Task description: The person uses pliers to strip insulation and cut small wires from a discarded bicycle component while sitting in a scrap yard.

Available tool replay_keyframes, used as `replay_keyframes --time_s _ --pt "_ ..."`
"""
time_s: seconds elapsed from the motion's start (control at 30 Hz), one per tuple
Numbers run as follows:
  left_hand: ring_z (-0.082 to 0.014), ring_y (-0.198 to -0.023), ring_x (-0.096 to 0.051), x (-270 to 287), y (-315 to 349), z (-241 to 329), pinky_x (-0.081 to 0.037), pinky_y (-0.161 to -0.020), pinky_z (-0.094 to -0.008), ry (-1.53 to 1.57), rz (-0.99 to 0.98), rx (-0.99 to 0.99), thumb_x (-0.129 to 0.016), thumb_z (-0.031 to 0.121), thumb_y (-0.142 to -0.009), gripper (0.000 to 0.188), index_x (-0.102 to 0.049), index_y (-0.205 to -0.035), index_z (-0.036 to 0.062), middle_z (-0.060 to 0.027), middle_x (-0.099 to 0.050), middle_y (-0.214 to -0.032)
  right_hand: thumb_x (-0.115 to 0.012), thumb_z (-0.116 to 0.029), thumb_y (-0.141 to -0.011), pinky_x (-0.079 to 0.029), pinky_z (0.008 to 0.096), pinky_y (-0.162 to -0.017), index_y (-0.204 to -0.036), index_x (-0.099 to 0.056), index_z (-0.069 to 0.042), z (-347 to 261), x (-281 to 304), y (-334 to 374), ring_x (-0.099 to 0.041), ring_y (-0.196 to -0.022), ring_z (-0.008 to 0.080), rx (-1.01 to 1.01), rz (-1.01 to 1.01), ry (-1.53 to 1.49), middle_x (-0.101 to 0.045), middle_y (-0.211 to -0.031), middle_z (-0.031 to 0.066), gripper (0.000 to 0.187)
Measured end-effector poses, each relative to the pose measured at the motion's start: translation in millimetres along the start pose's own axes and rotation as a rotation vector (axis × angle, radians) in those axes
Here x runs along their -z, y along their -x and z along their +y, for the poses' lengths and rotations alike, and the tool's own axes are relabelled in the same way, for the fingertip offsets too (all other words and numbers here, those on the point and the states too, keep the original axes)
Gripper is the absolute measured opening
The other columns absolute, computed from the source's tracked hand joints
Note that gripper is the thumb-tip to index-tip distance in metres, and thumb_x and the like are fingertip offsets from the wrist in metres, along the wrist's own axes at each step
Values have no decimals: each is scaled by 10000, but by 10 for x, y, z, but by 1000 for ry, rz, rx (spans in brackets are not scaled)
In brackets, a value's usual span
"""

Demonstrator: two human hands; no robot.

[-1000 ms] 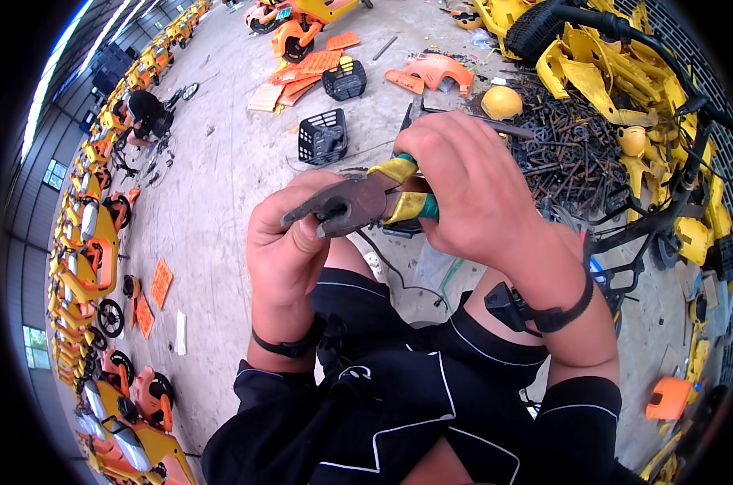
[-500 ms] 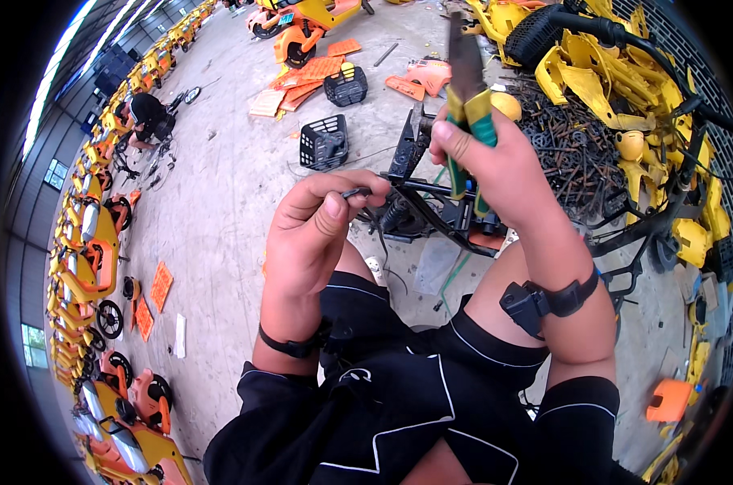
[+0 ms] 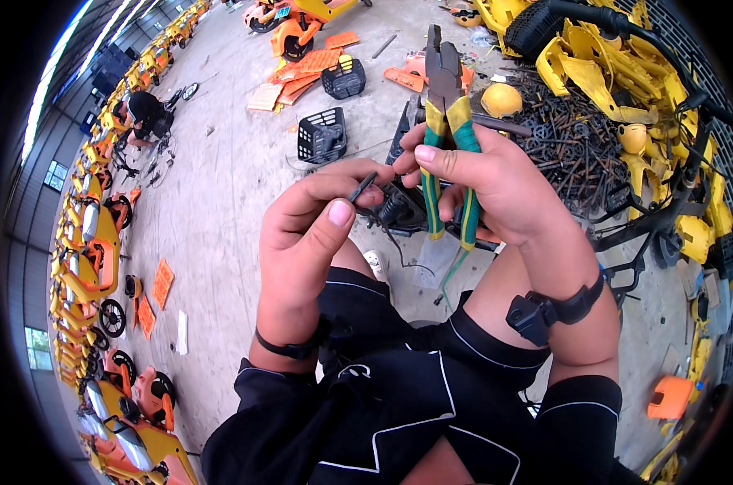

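Note:
In my right hand (image 3: 496, 182) is a pair of combination pliers (image 3: 449, 105) with green-and-yellow handles. Their dark jaws point up and away from me, and the handles stand spread apart. Between the thumb and fingers of my left hand (image 3: 306, 226) I pinch a small dark stick-like piece (image 3: 363, 187); its exact kind is too small to tell. The fingers of both hands come close together in front of me. Just beyond and below them is a black vehicle frame (image 3: 403, 212), partly covered by my hands. A thin black cable (image 3: 399, 249) hangs below my left hand.
At the right lies a heap of dark bolts and metal parts (image 3: 560, 137), with yellow plastic panels (image 3: 601, 77) behind it. Black baskets (image 3: 321, 136) and orange panels (image 3: 306, 69) lie ahead. Rows of yellow scooters (image 3: 100, 250) line the left; another person (image 3: 146, 117) crouches there.
My right hand has lowered and turned the pliers, their handles now spread, and moved nearer my left hand. The dark piece in my left hand has tilted more upright.

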State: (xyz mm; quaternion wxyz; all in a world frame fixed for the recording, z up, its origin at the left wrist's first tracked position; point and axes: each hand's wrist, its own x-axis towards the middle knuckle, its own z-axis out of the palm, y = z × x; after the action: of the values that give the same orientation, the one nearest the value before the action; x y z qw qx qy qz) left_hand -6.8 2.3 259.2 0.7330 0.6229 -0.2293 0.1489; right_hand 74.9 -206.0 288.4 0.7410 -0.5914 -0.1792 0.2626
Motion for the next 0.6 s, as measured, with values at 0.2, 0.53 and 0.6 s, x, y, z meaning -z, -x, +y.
replay_keyframes --time_s 0.2,0.53,0.6 --pt "-220 -1061 -593 -85 -16 94 -461 -979 -379 -117 -16 -67 -580 95 -976 173 -619 -1056 -54 -229 -601 -1253 -573 -70 -887 -540 299 -700 -1179 -588 8 -35 41 41 -616 -907 156 8 7 107 -635 -1088 90 302" --pt "-260 -1089 -611 -128 -28 115 -485 -975 -398 -229 -38 -148 -593 89 -982 181 -610 -1084 -59 -243 -603 -1248 -537 -36 -860 -559 332 -818 -1215 -574 5 54 -4 54 -650 -908 205 39 -13 67 -627 -1106 108 359" --pt "-262 -1094 -618 -115 -30 113 -493 -972 -394 -250 -46 -158 -602 110 -986 199 -612 -1093 -58 -240 -614 -1242 -541 -28 -857 -561 333 -820 -1224 -571 8 70 -6 54 -653 -916 205 37 -20 73 -632 -1106 110 370"
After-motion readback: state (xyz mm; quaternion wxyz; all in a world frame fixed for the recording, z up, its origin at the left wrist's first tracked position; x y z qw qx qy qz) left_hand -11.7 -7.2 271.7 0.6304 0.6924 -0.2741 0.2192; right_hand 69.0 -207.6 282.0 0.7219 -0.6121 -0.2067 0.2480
